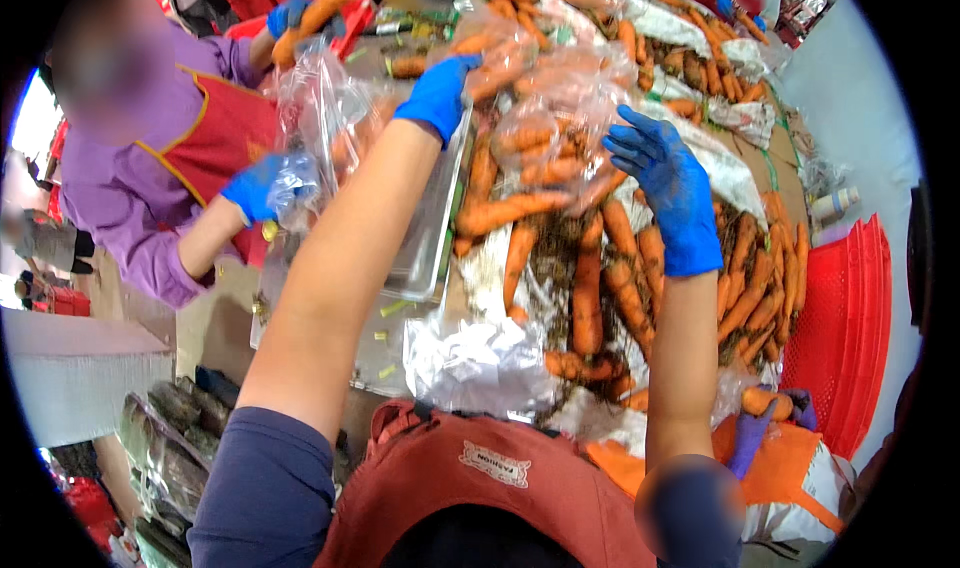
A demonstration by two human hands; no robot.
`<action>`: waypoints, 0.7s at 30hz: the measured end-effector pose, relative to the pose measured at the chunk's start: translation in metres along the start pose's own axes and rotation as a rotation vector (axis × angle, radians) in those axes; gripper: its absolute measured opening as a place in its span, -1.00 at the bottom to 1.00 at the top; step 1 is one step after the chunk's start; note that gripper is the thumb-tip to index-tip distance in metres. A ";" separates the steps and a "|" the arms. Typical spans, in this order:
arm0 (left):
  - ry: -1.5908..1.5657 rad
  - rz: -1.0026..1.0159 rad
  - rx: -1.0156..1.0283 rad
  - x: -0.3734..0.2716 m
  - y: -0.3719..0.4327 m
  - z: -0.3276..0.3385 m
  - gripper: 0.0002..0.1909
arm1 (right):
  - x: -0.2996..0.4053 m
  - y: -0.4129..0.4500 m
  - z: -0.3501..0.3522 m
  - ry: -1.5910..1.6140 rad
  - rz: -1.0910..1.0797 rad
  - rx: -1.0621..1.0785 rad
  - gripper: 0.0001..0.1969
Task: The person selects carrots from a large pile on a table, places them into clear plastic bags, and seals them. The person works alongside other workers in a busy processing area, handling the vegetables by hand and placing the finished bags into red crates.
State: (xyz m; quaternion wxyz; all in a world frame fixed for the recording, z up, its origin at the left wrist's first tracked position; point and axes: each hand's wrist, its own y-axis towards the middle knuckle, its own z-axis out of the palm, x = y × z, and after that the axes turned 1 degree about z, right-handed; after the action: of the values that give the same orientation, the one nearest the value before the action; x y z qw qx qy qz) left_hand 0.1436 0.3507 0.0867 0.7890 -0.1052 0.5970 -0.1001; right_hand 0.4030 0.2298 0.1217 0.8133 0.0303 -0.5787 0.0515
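Observation:
My left hand (437, 101), in a blue glove, reaches over a shallow metal tray (420, 268). Its fingertips meet the edge of a clear plastic bag of carrots (504, 62); whether they grip it is unclear. My right hand (664, 185), also blue-gloved, is raised with the palm turned inward and nothing in it. Just left of that hand are several clear plastic bags with carrots (551, 140). Loose, soil-marked carrots (587, 298) lie below and between my forearms, among dirt and white woven sacking (487, 268).
Across the tray, a co-worker in a red apron (225, 133) holds a large carrot (330, 9) and a clear bag (322, 110). Stacked red plastic crates (840, 335) stand at the right. Crumpled white plastic (480, 362) lies at the near edge. Another person's gloved hand (724, 4) is at the far right.

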 end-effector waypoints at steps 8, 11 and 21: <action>0.265 0.078 0.607 0.079 -0.224 -0.066 -0.59 | -0.103 -0.169 0.011 -0.099 0.333 -0.206 -0.64; 0.612 0.107 0.412 0.146 -0.273 -0.095 -0.60 | -0.162 -0.215 0.027 -0.433 0.145 -0.234 -0.73; 1.001 0.489 0.251 0.190 -0.277 -0.113 0.05 | -0.183 -0.212 0.044 -1.102 -0.217 -0.291 -0.81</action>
State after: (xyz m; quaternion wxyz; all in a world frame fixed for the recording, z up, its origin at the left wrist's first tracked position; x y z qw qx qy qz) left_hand 0.0766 0.0258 -0.0391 0.4164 0.1910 0.8886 -0.0222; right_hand 0.3274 0.0051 -0.0340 0.3885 -0.0002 -0.9114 -0.1355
